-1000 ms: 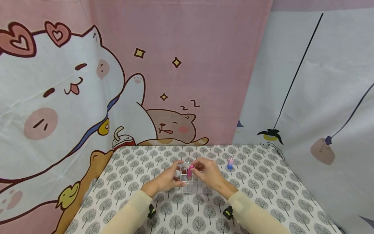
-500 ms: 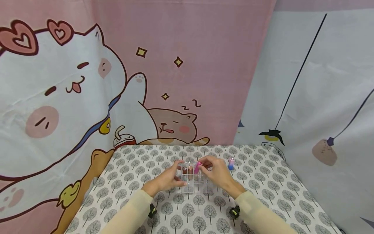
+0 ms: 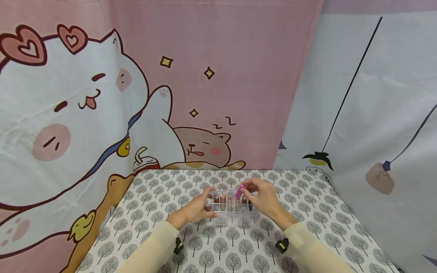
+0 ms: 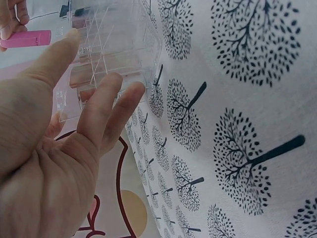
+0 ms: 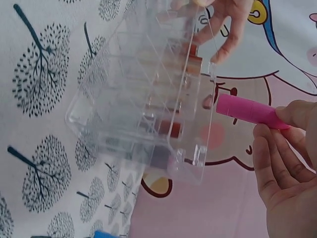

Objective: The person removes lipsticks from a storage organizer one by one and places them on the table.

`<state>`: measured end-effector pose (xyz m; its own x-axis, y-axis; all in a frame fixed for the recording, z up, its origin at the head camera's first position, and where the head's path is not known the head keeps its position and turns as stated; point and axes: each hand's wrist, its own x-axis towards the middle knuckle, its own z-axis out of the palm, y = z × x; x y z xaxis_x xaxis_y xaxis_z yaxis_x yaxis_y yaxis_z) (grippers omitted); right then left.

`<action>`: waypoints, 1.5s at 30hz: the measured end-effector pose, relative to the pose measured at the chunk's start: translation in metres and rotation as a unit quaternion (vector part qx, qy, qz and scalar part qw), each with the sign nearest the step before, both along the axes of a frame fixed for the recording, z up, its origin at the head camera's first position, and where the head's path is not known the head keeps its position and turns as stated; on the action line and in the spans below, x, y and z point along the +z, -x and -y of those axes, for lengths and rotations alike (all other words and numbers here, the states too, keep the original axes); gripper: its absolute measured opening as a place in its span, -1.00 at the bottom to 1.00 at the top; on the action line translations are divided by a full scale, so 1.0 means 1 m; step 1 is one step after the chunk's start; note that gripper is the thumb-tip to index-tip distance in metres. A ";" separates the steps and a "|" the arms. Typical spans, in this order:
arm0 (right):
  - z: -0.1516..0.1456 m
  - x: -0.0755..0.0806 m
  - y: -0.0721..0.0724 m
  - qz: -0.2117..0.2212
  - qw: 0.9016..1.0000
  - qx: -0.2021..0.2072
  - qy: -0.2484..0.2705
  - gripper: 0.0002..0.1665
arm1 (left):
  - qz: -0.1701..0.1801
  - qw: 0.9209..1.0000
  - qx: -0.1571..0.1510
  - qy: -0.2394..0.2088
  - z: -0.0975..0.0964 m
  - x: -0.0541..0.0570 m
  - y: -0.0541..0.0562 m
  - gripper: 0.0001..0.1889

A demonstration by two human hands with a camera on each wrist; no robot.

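Note:
A clear compartment organizer (image 3: 235, 220) stands on the table, with several lipstick tubes upright in its back row, among them a brown one (image 3: 223, 200). My left hand (image 3: 194, 208) grips its left end between thumb and fingers. Above the back row, my right hand (image 3: 265, 196) pinches a bright pink lipstick tube (image 3: 239, 191) by its upper end, tilted. The right wrist view shows that pink tube (image 5: 245, 109) apart from the organizer wall (image 5: 203, 148). Both hands hide parts of the organizer's ends.
A tree-print cloth (image 3: 191, 242) covers the table. Behind it hangs a pink and white cartoon curtain (image 3: 218, 76). A blue object (image 5: 104, 234) just enters the right wrist view's lower edge.
My right hand has moved right along the organizer with the pink lipstick tube, uncovering more of the back row. It now covers the pink-and-blue tube seen earlier. The left hand stays put.

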<state>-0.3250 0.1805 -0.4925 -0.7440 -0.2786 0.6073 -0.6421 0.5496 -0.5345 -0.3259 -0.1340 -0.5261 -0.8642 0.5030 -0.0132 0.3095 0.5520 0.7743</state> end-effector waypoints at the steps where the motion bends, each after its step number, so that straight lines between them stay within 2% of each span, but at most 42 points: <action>1: -0.002 0.000 0.001 -0.007 1.000 -0.003 0.000 -0.77 | 0.000 1.000 0.001 0.001 0.000 0.000 0.000 0.13; 14: -0.029 0.006 0.007 -0.044 0.998 -0.037 -0.003 -0.74 | -0.002 1.000 0.004 0.010 -0.002 0.002 -0.001 0.13; 21: -0.043 0.007 0.013 -0.019 0.997 -0.071 -0.005 -0.76 | -0.008 1.000 0.005 0.013 -0.001 0.000 0.001 0.11; 28: -0.059 0.005 0.018 0.005 0.997 -0.082 -0.012 -0.74 | -0.007 1.000 0.002 0.010 0.001 -0.002 0.000 0.12; 45: -0.092 -0.001 0.030 -0.023 0.992 -0.121 -0.024 -0.76 | -0.004 1.000 0.005 0.006 -0.001 0.000 -0.002 0.10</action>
